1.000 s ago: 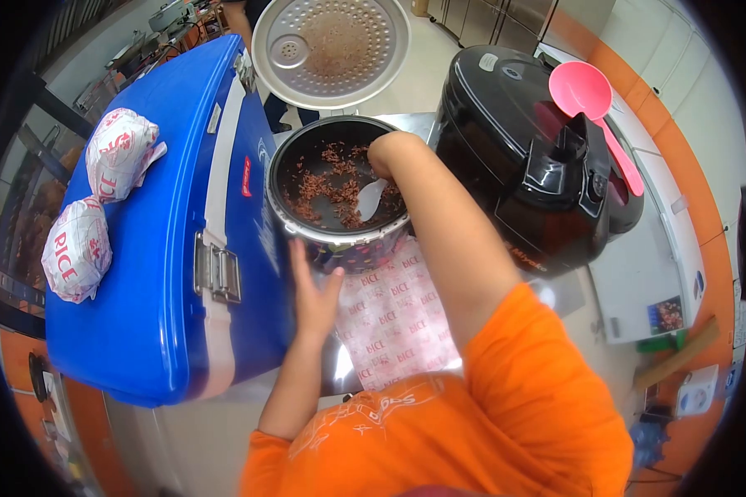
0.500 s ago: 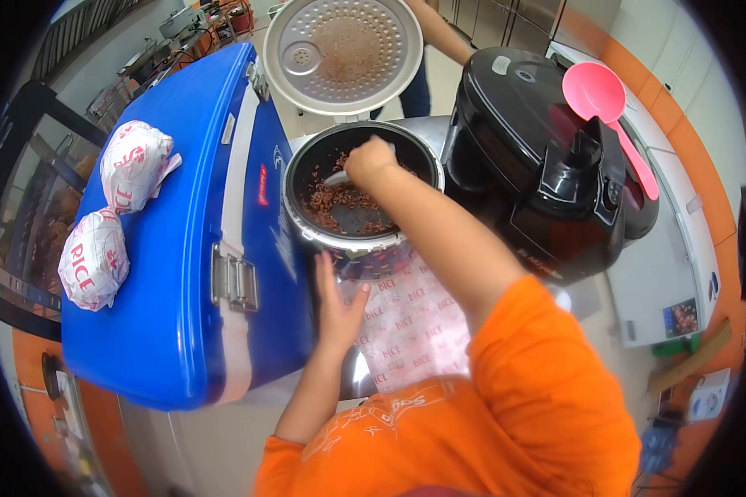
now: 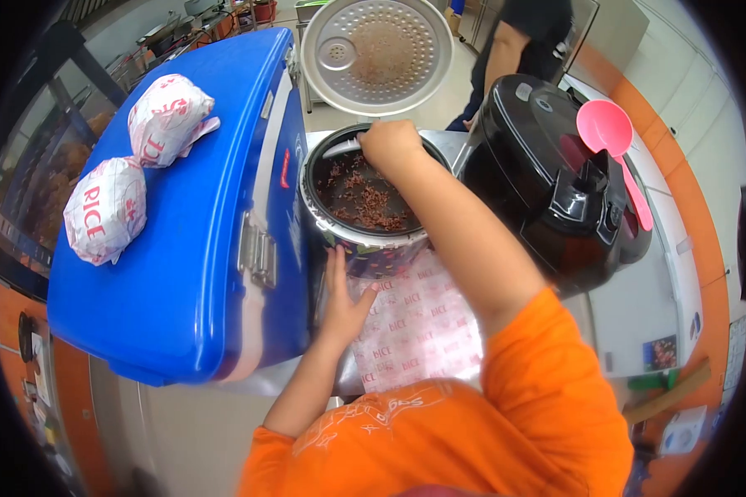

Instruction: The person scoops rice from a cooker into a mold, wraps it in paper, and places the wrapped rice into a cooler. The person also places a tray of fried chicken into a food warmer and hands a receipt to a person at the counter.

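An open rice cooker (image 3: 389, 248) with a patterned side stands in the middle. Clumps of reddish-brown rice (image 3: 365, 203) lie over the dark bottom of its pot. My right hand (image 3: 392, 145) is closed at the pot's far rim, gripping a pale rice paddle (image 3: 341, 148) whose blade lies along the far left inner wall. My left hand (image 3: 345, 306) rests with fingers spread against the cooker's lower front. The raised lid (image 3: 377, 54), dotted with holes and brown stains, stands behind the pot. Below the cooker, printed wrapping paper (image 3: 414, 331) covers the counter.
On the left, a blue cooler box (image 3: 182, 273) carries two paper-wrapped bundles (image 3: 105, 211). A closed black cooker (image 3: 530, 157) stands at right with a pink ladle (image 3: 605, 128) on top. Behind it is another person in dark clothes (image 3: 530, 33).
My right hand has moved the paddle from the rice to the pot's far wall. The rice now lies more across the middle and front. A person has come into view behind.
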`<state>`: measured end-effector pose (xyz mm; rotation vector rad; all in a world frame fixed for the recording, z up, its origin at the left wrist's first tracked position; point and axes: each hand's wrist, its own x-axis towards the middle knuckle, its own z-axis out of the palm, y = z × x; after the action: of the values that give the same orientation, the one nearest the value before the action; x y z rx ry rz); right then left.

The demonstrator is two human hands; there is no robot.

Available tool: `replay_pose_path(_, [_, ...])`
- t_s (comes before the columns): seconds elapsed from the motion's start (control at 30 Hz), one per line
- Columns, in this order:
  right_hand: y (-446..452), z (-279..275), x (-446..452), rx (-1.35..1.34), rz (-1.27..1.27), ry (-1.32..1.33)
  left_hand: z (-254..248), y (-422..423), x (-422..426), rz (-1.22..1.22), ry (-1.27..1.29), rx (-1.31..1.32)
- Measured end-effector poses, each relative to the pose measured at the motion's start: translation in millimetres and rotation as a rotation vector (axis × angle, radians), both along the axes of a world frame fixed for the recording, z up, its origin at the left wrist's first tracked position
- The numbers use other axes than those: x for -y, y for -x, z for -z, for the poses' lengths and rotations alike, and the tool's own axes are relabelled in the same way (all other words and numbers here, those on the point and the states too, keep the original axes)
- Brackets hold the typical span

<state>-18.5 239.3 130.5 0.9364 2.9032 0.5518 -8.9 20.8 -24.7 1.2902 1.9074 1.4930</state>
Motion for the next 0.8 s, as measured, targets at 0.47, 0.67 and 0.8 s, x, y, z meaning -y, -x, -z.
replay_pose_path(0.47, [1,33,-10,0.281,0.2,0.132,-2,-6,0,0.015,-0.056,0.091])
replay_pose_path(0.67, [-4,-22,4,0.177,0.152,0.096,-4,-2,6,-0.001,-0.03,0.042])
replay_pose_path(0.8, [8,30,-16,0.139,0.305,0.006,-7,-3,6,0.003,-0.055,0.067])
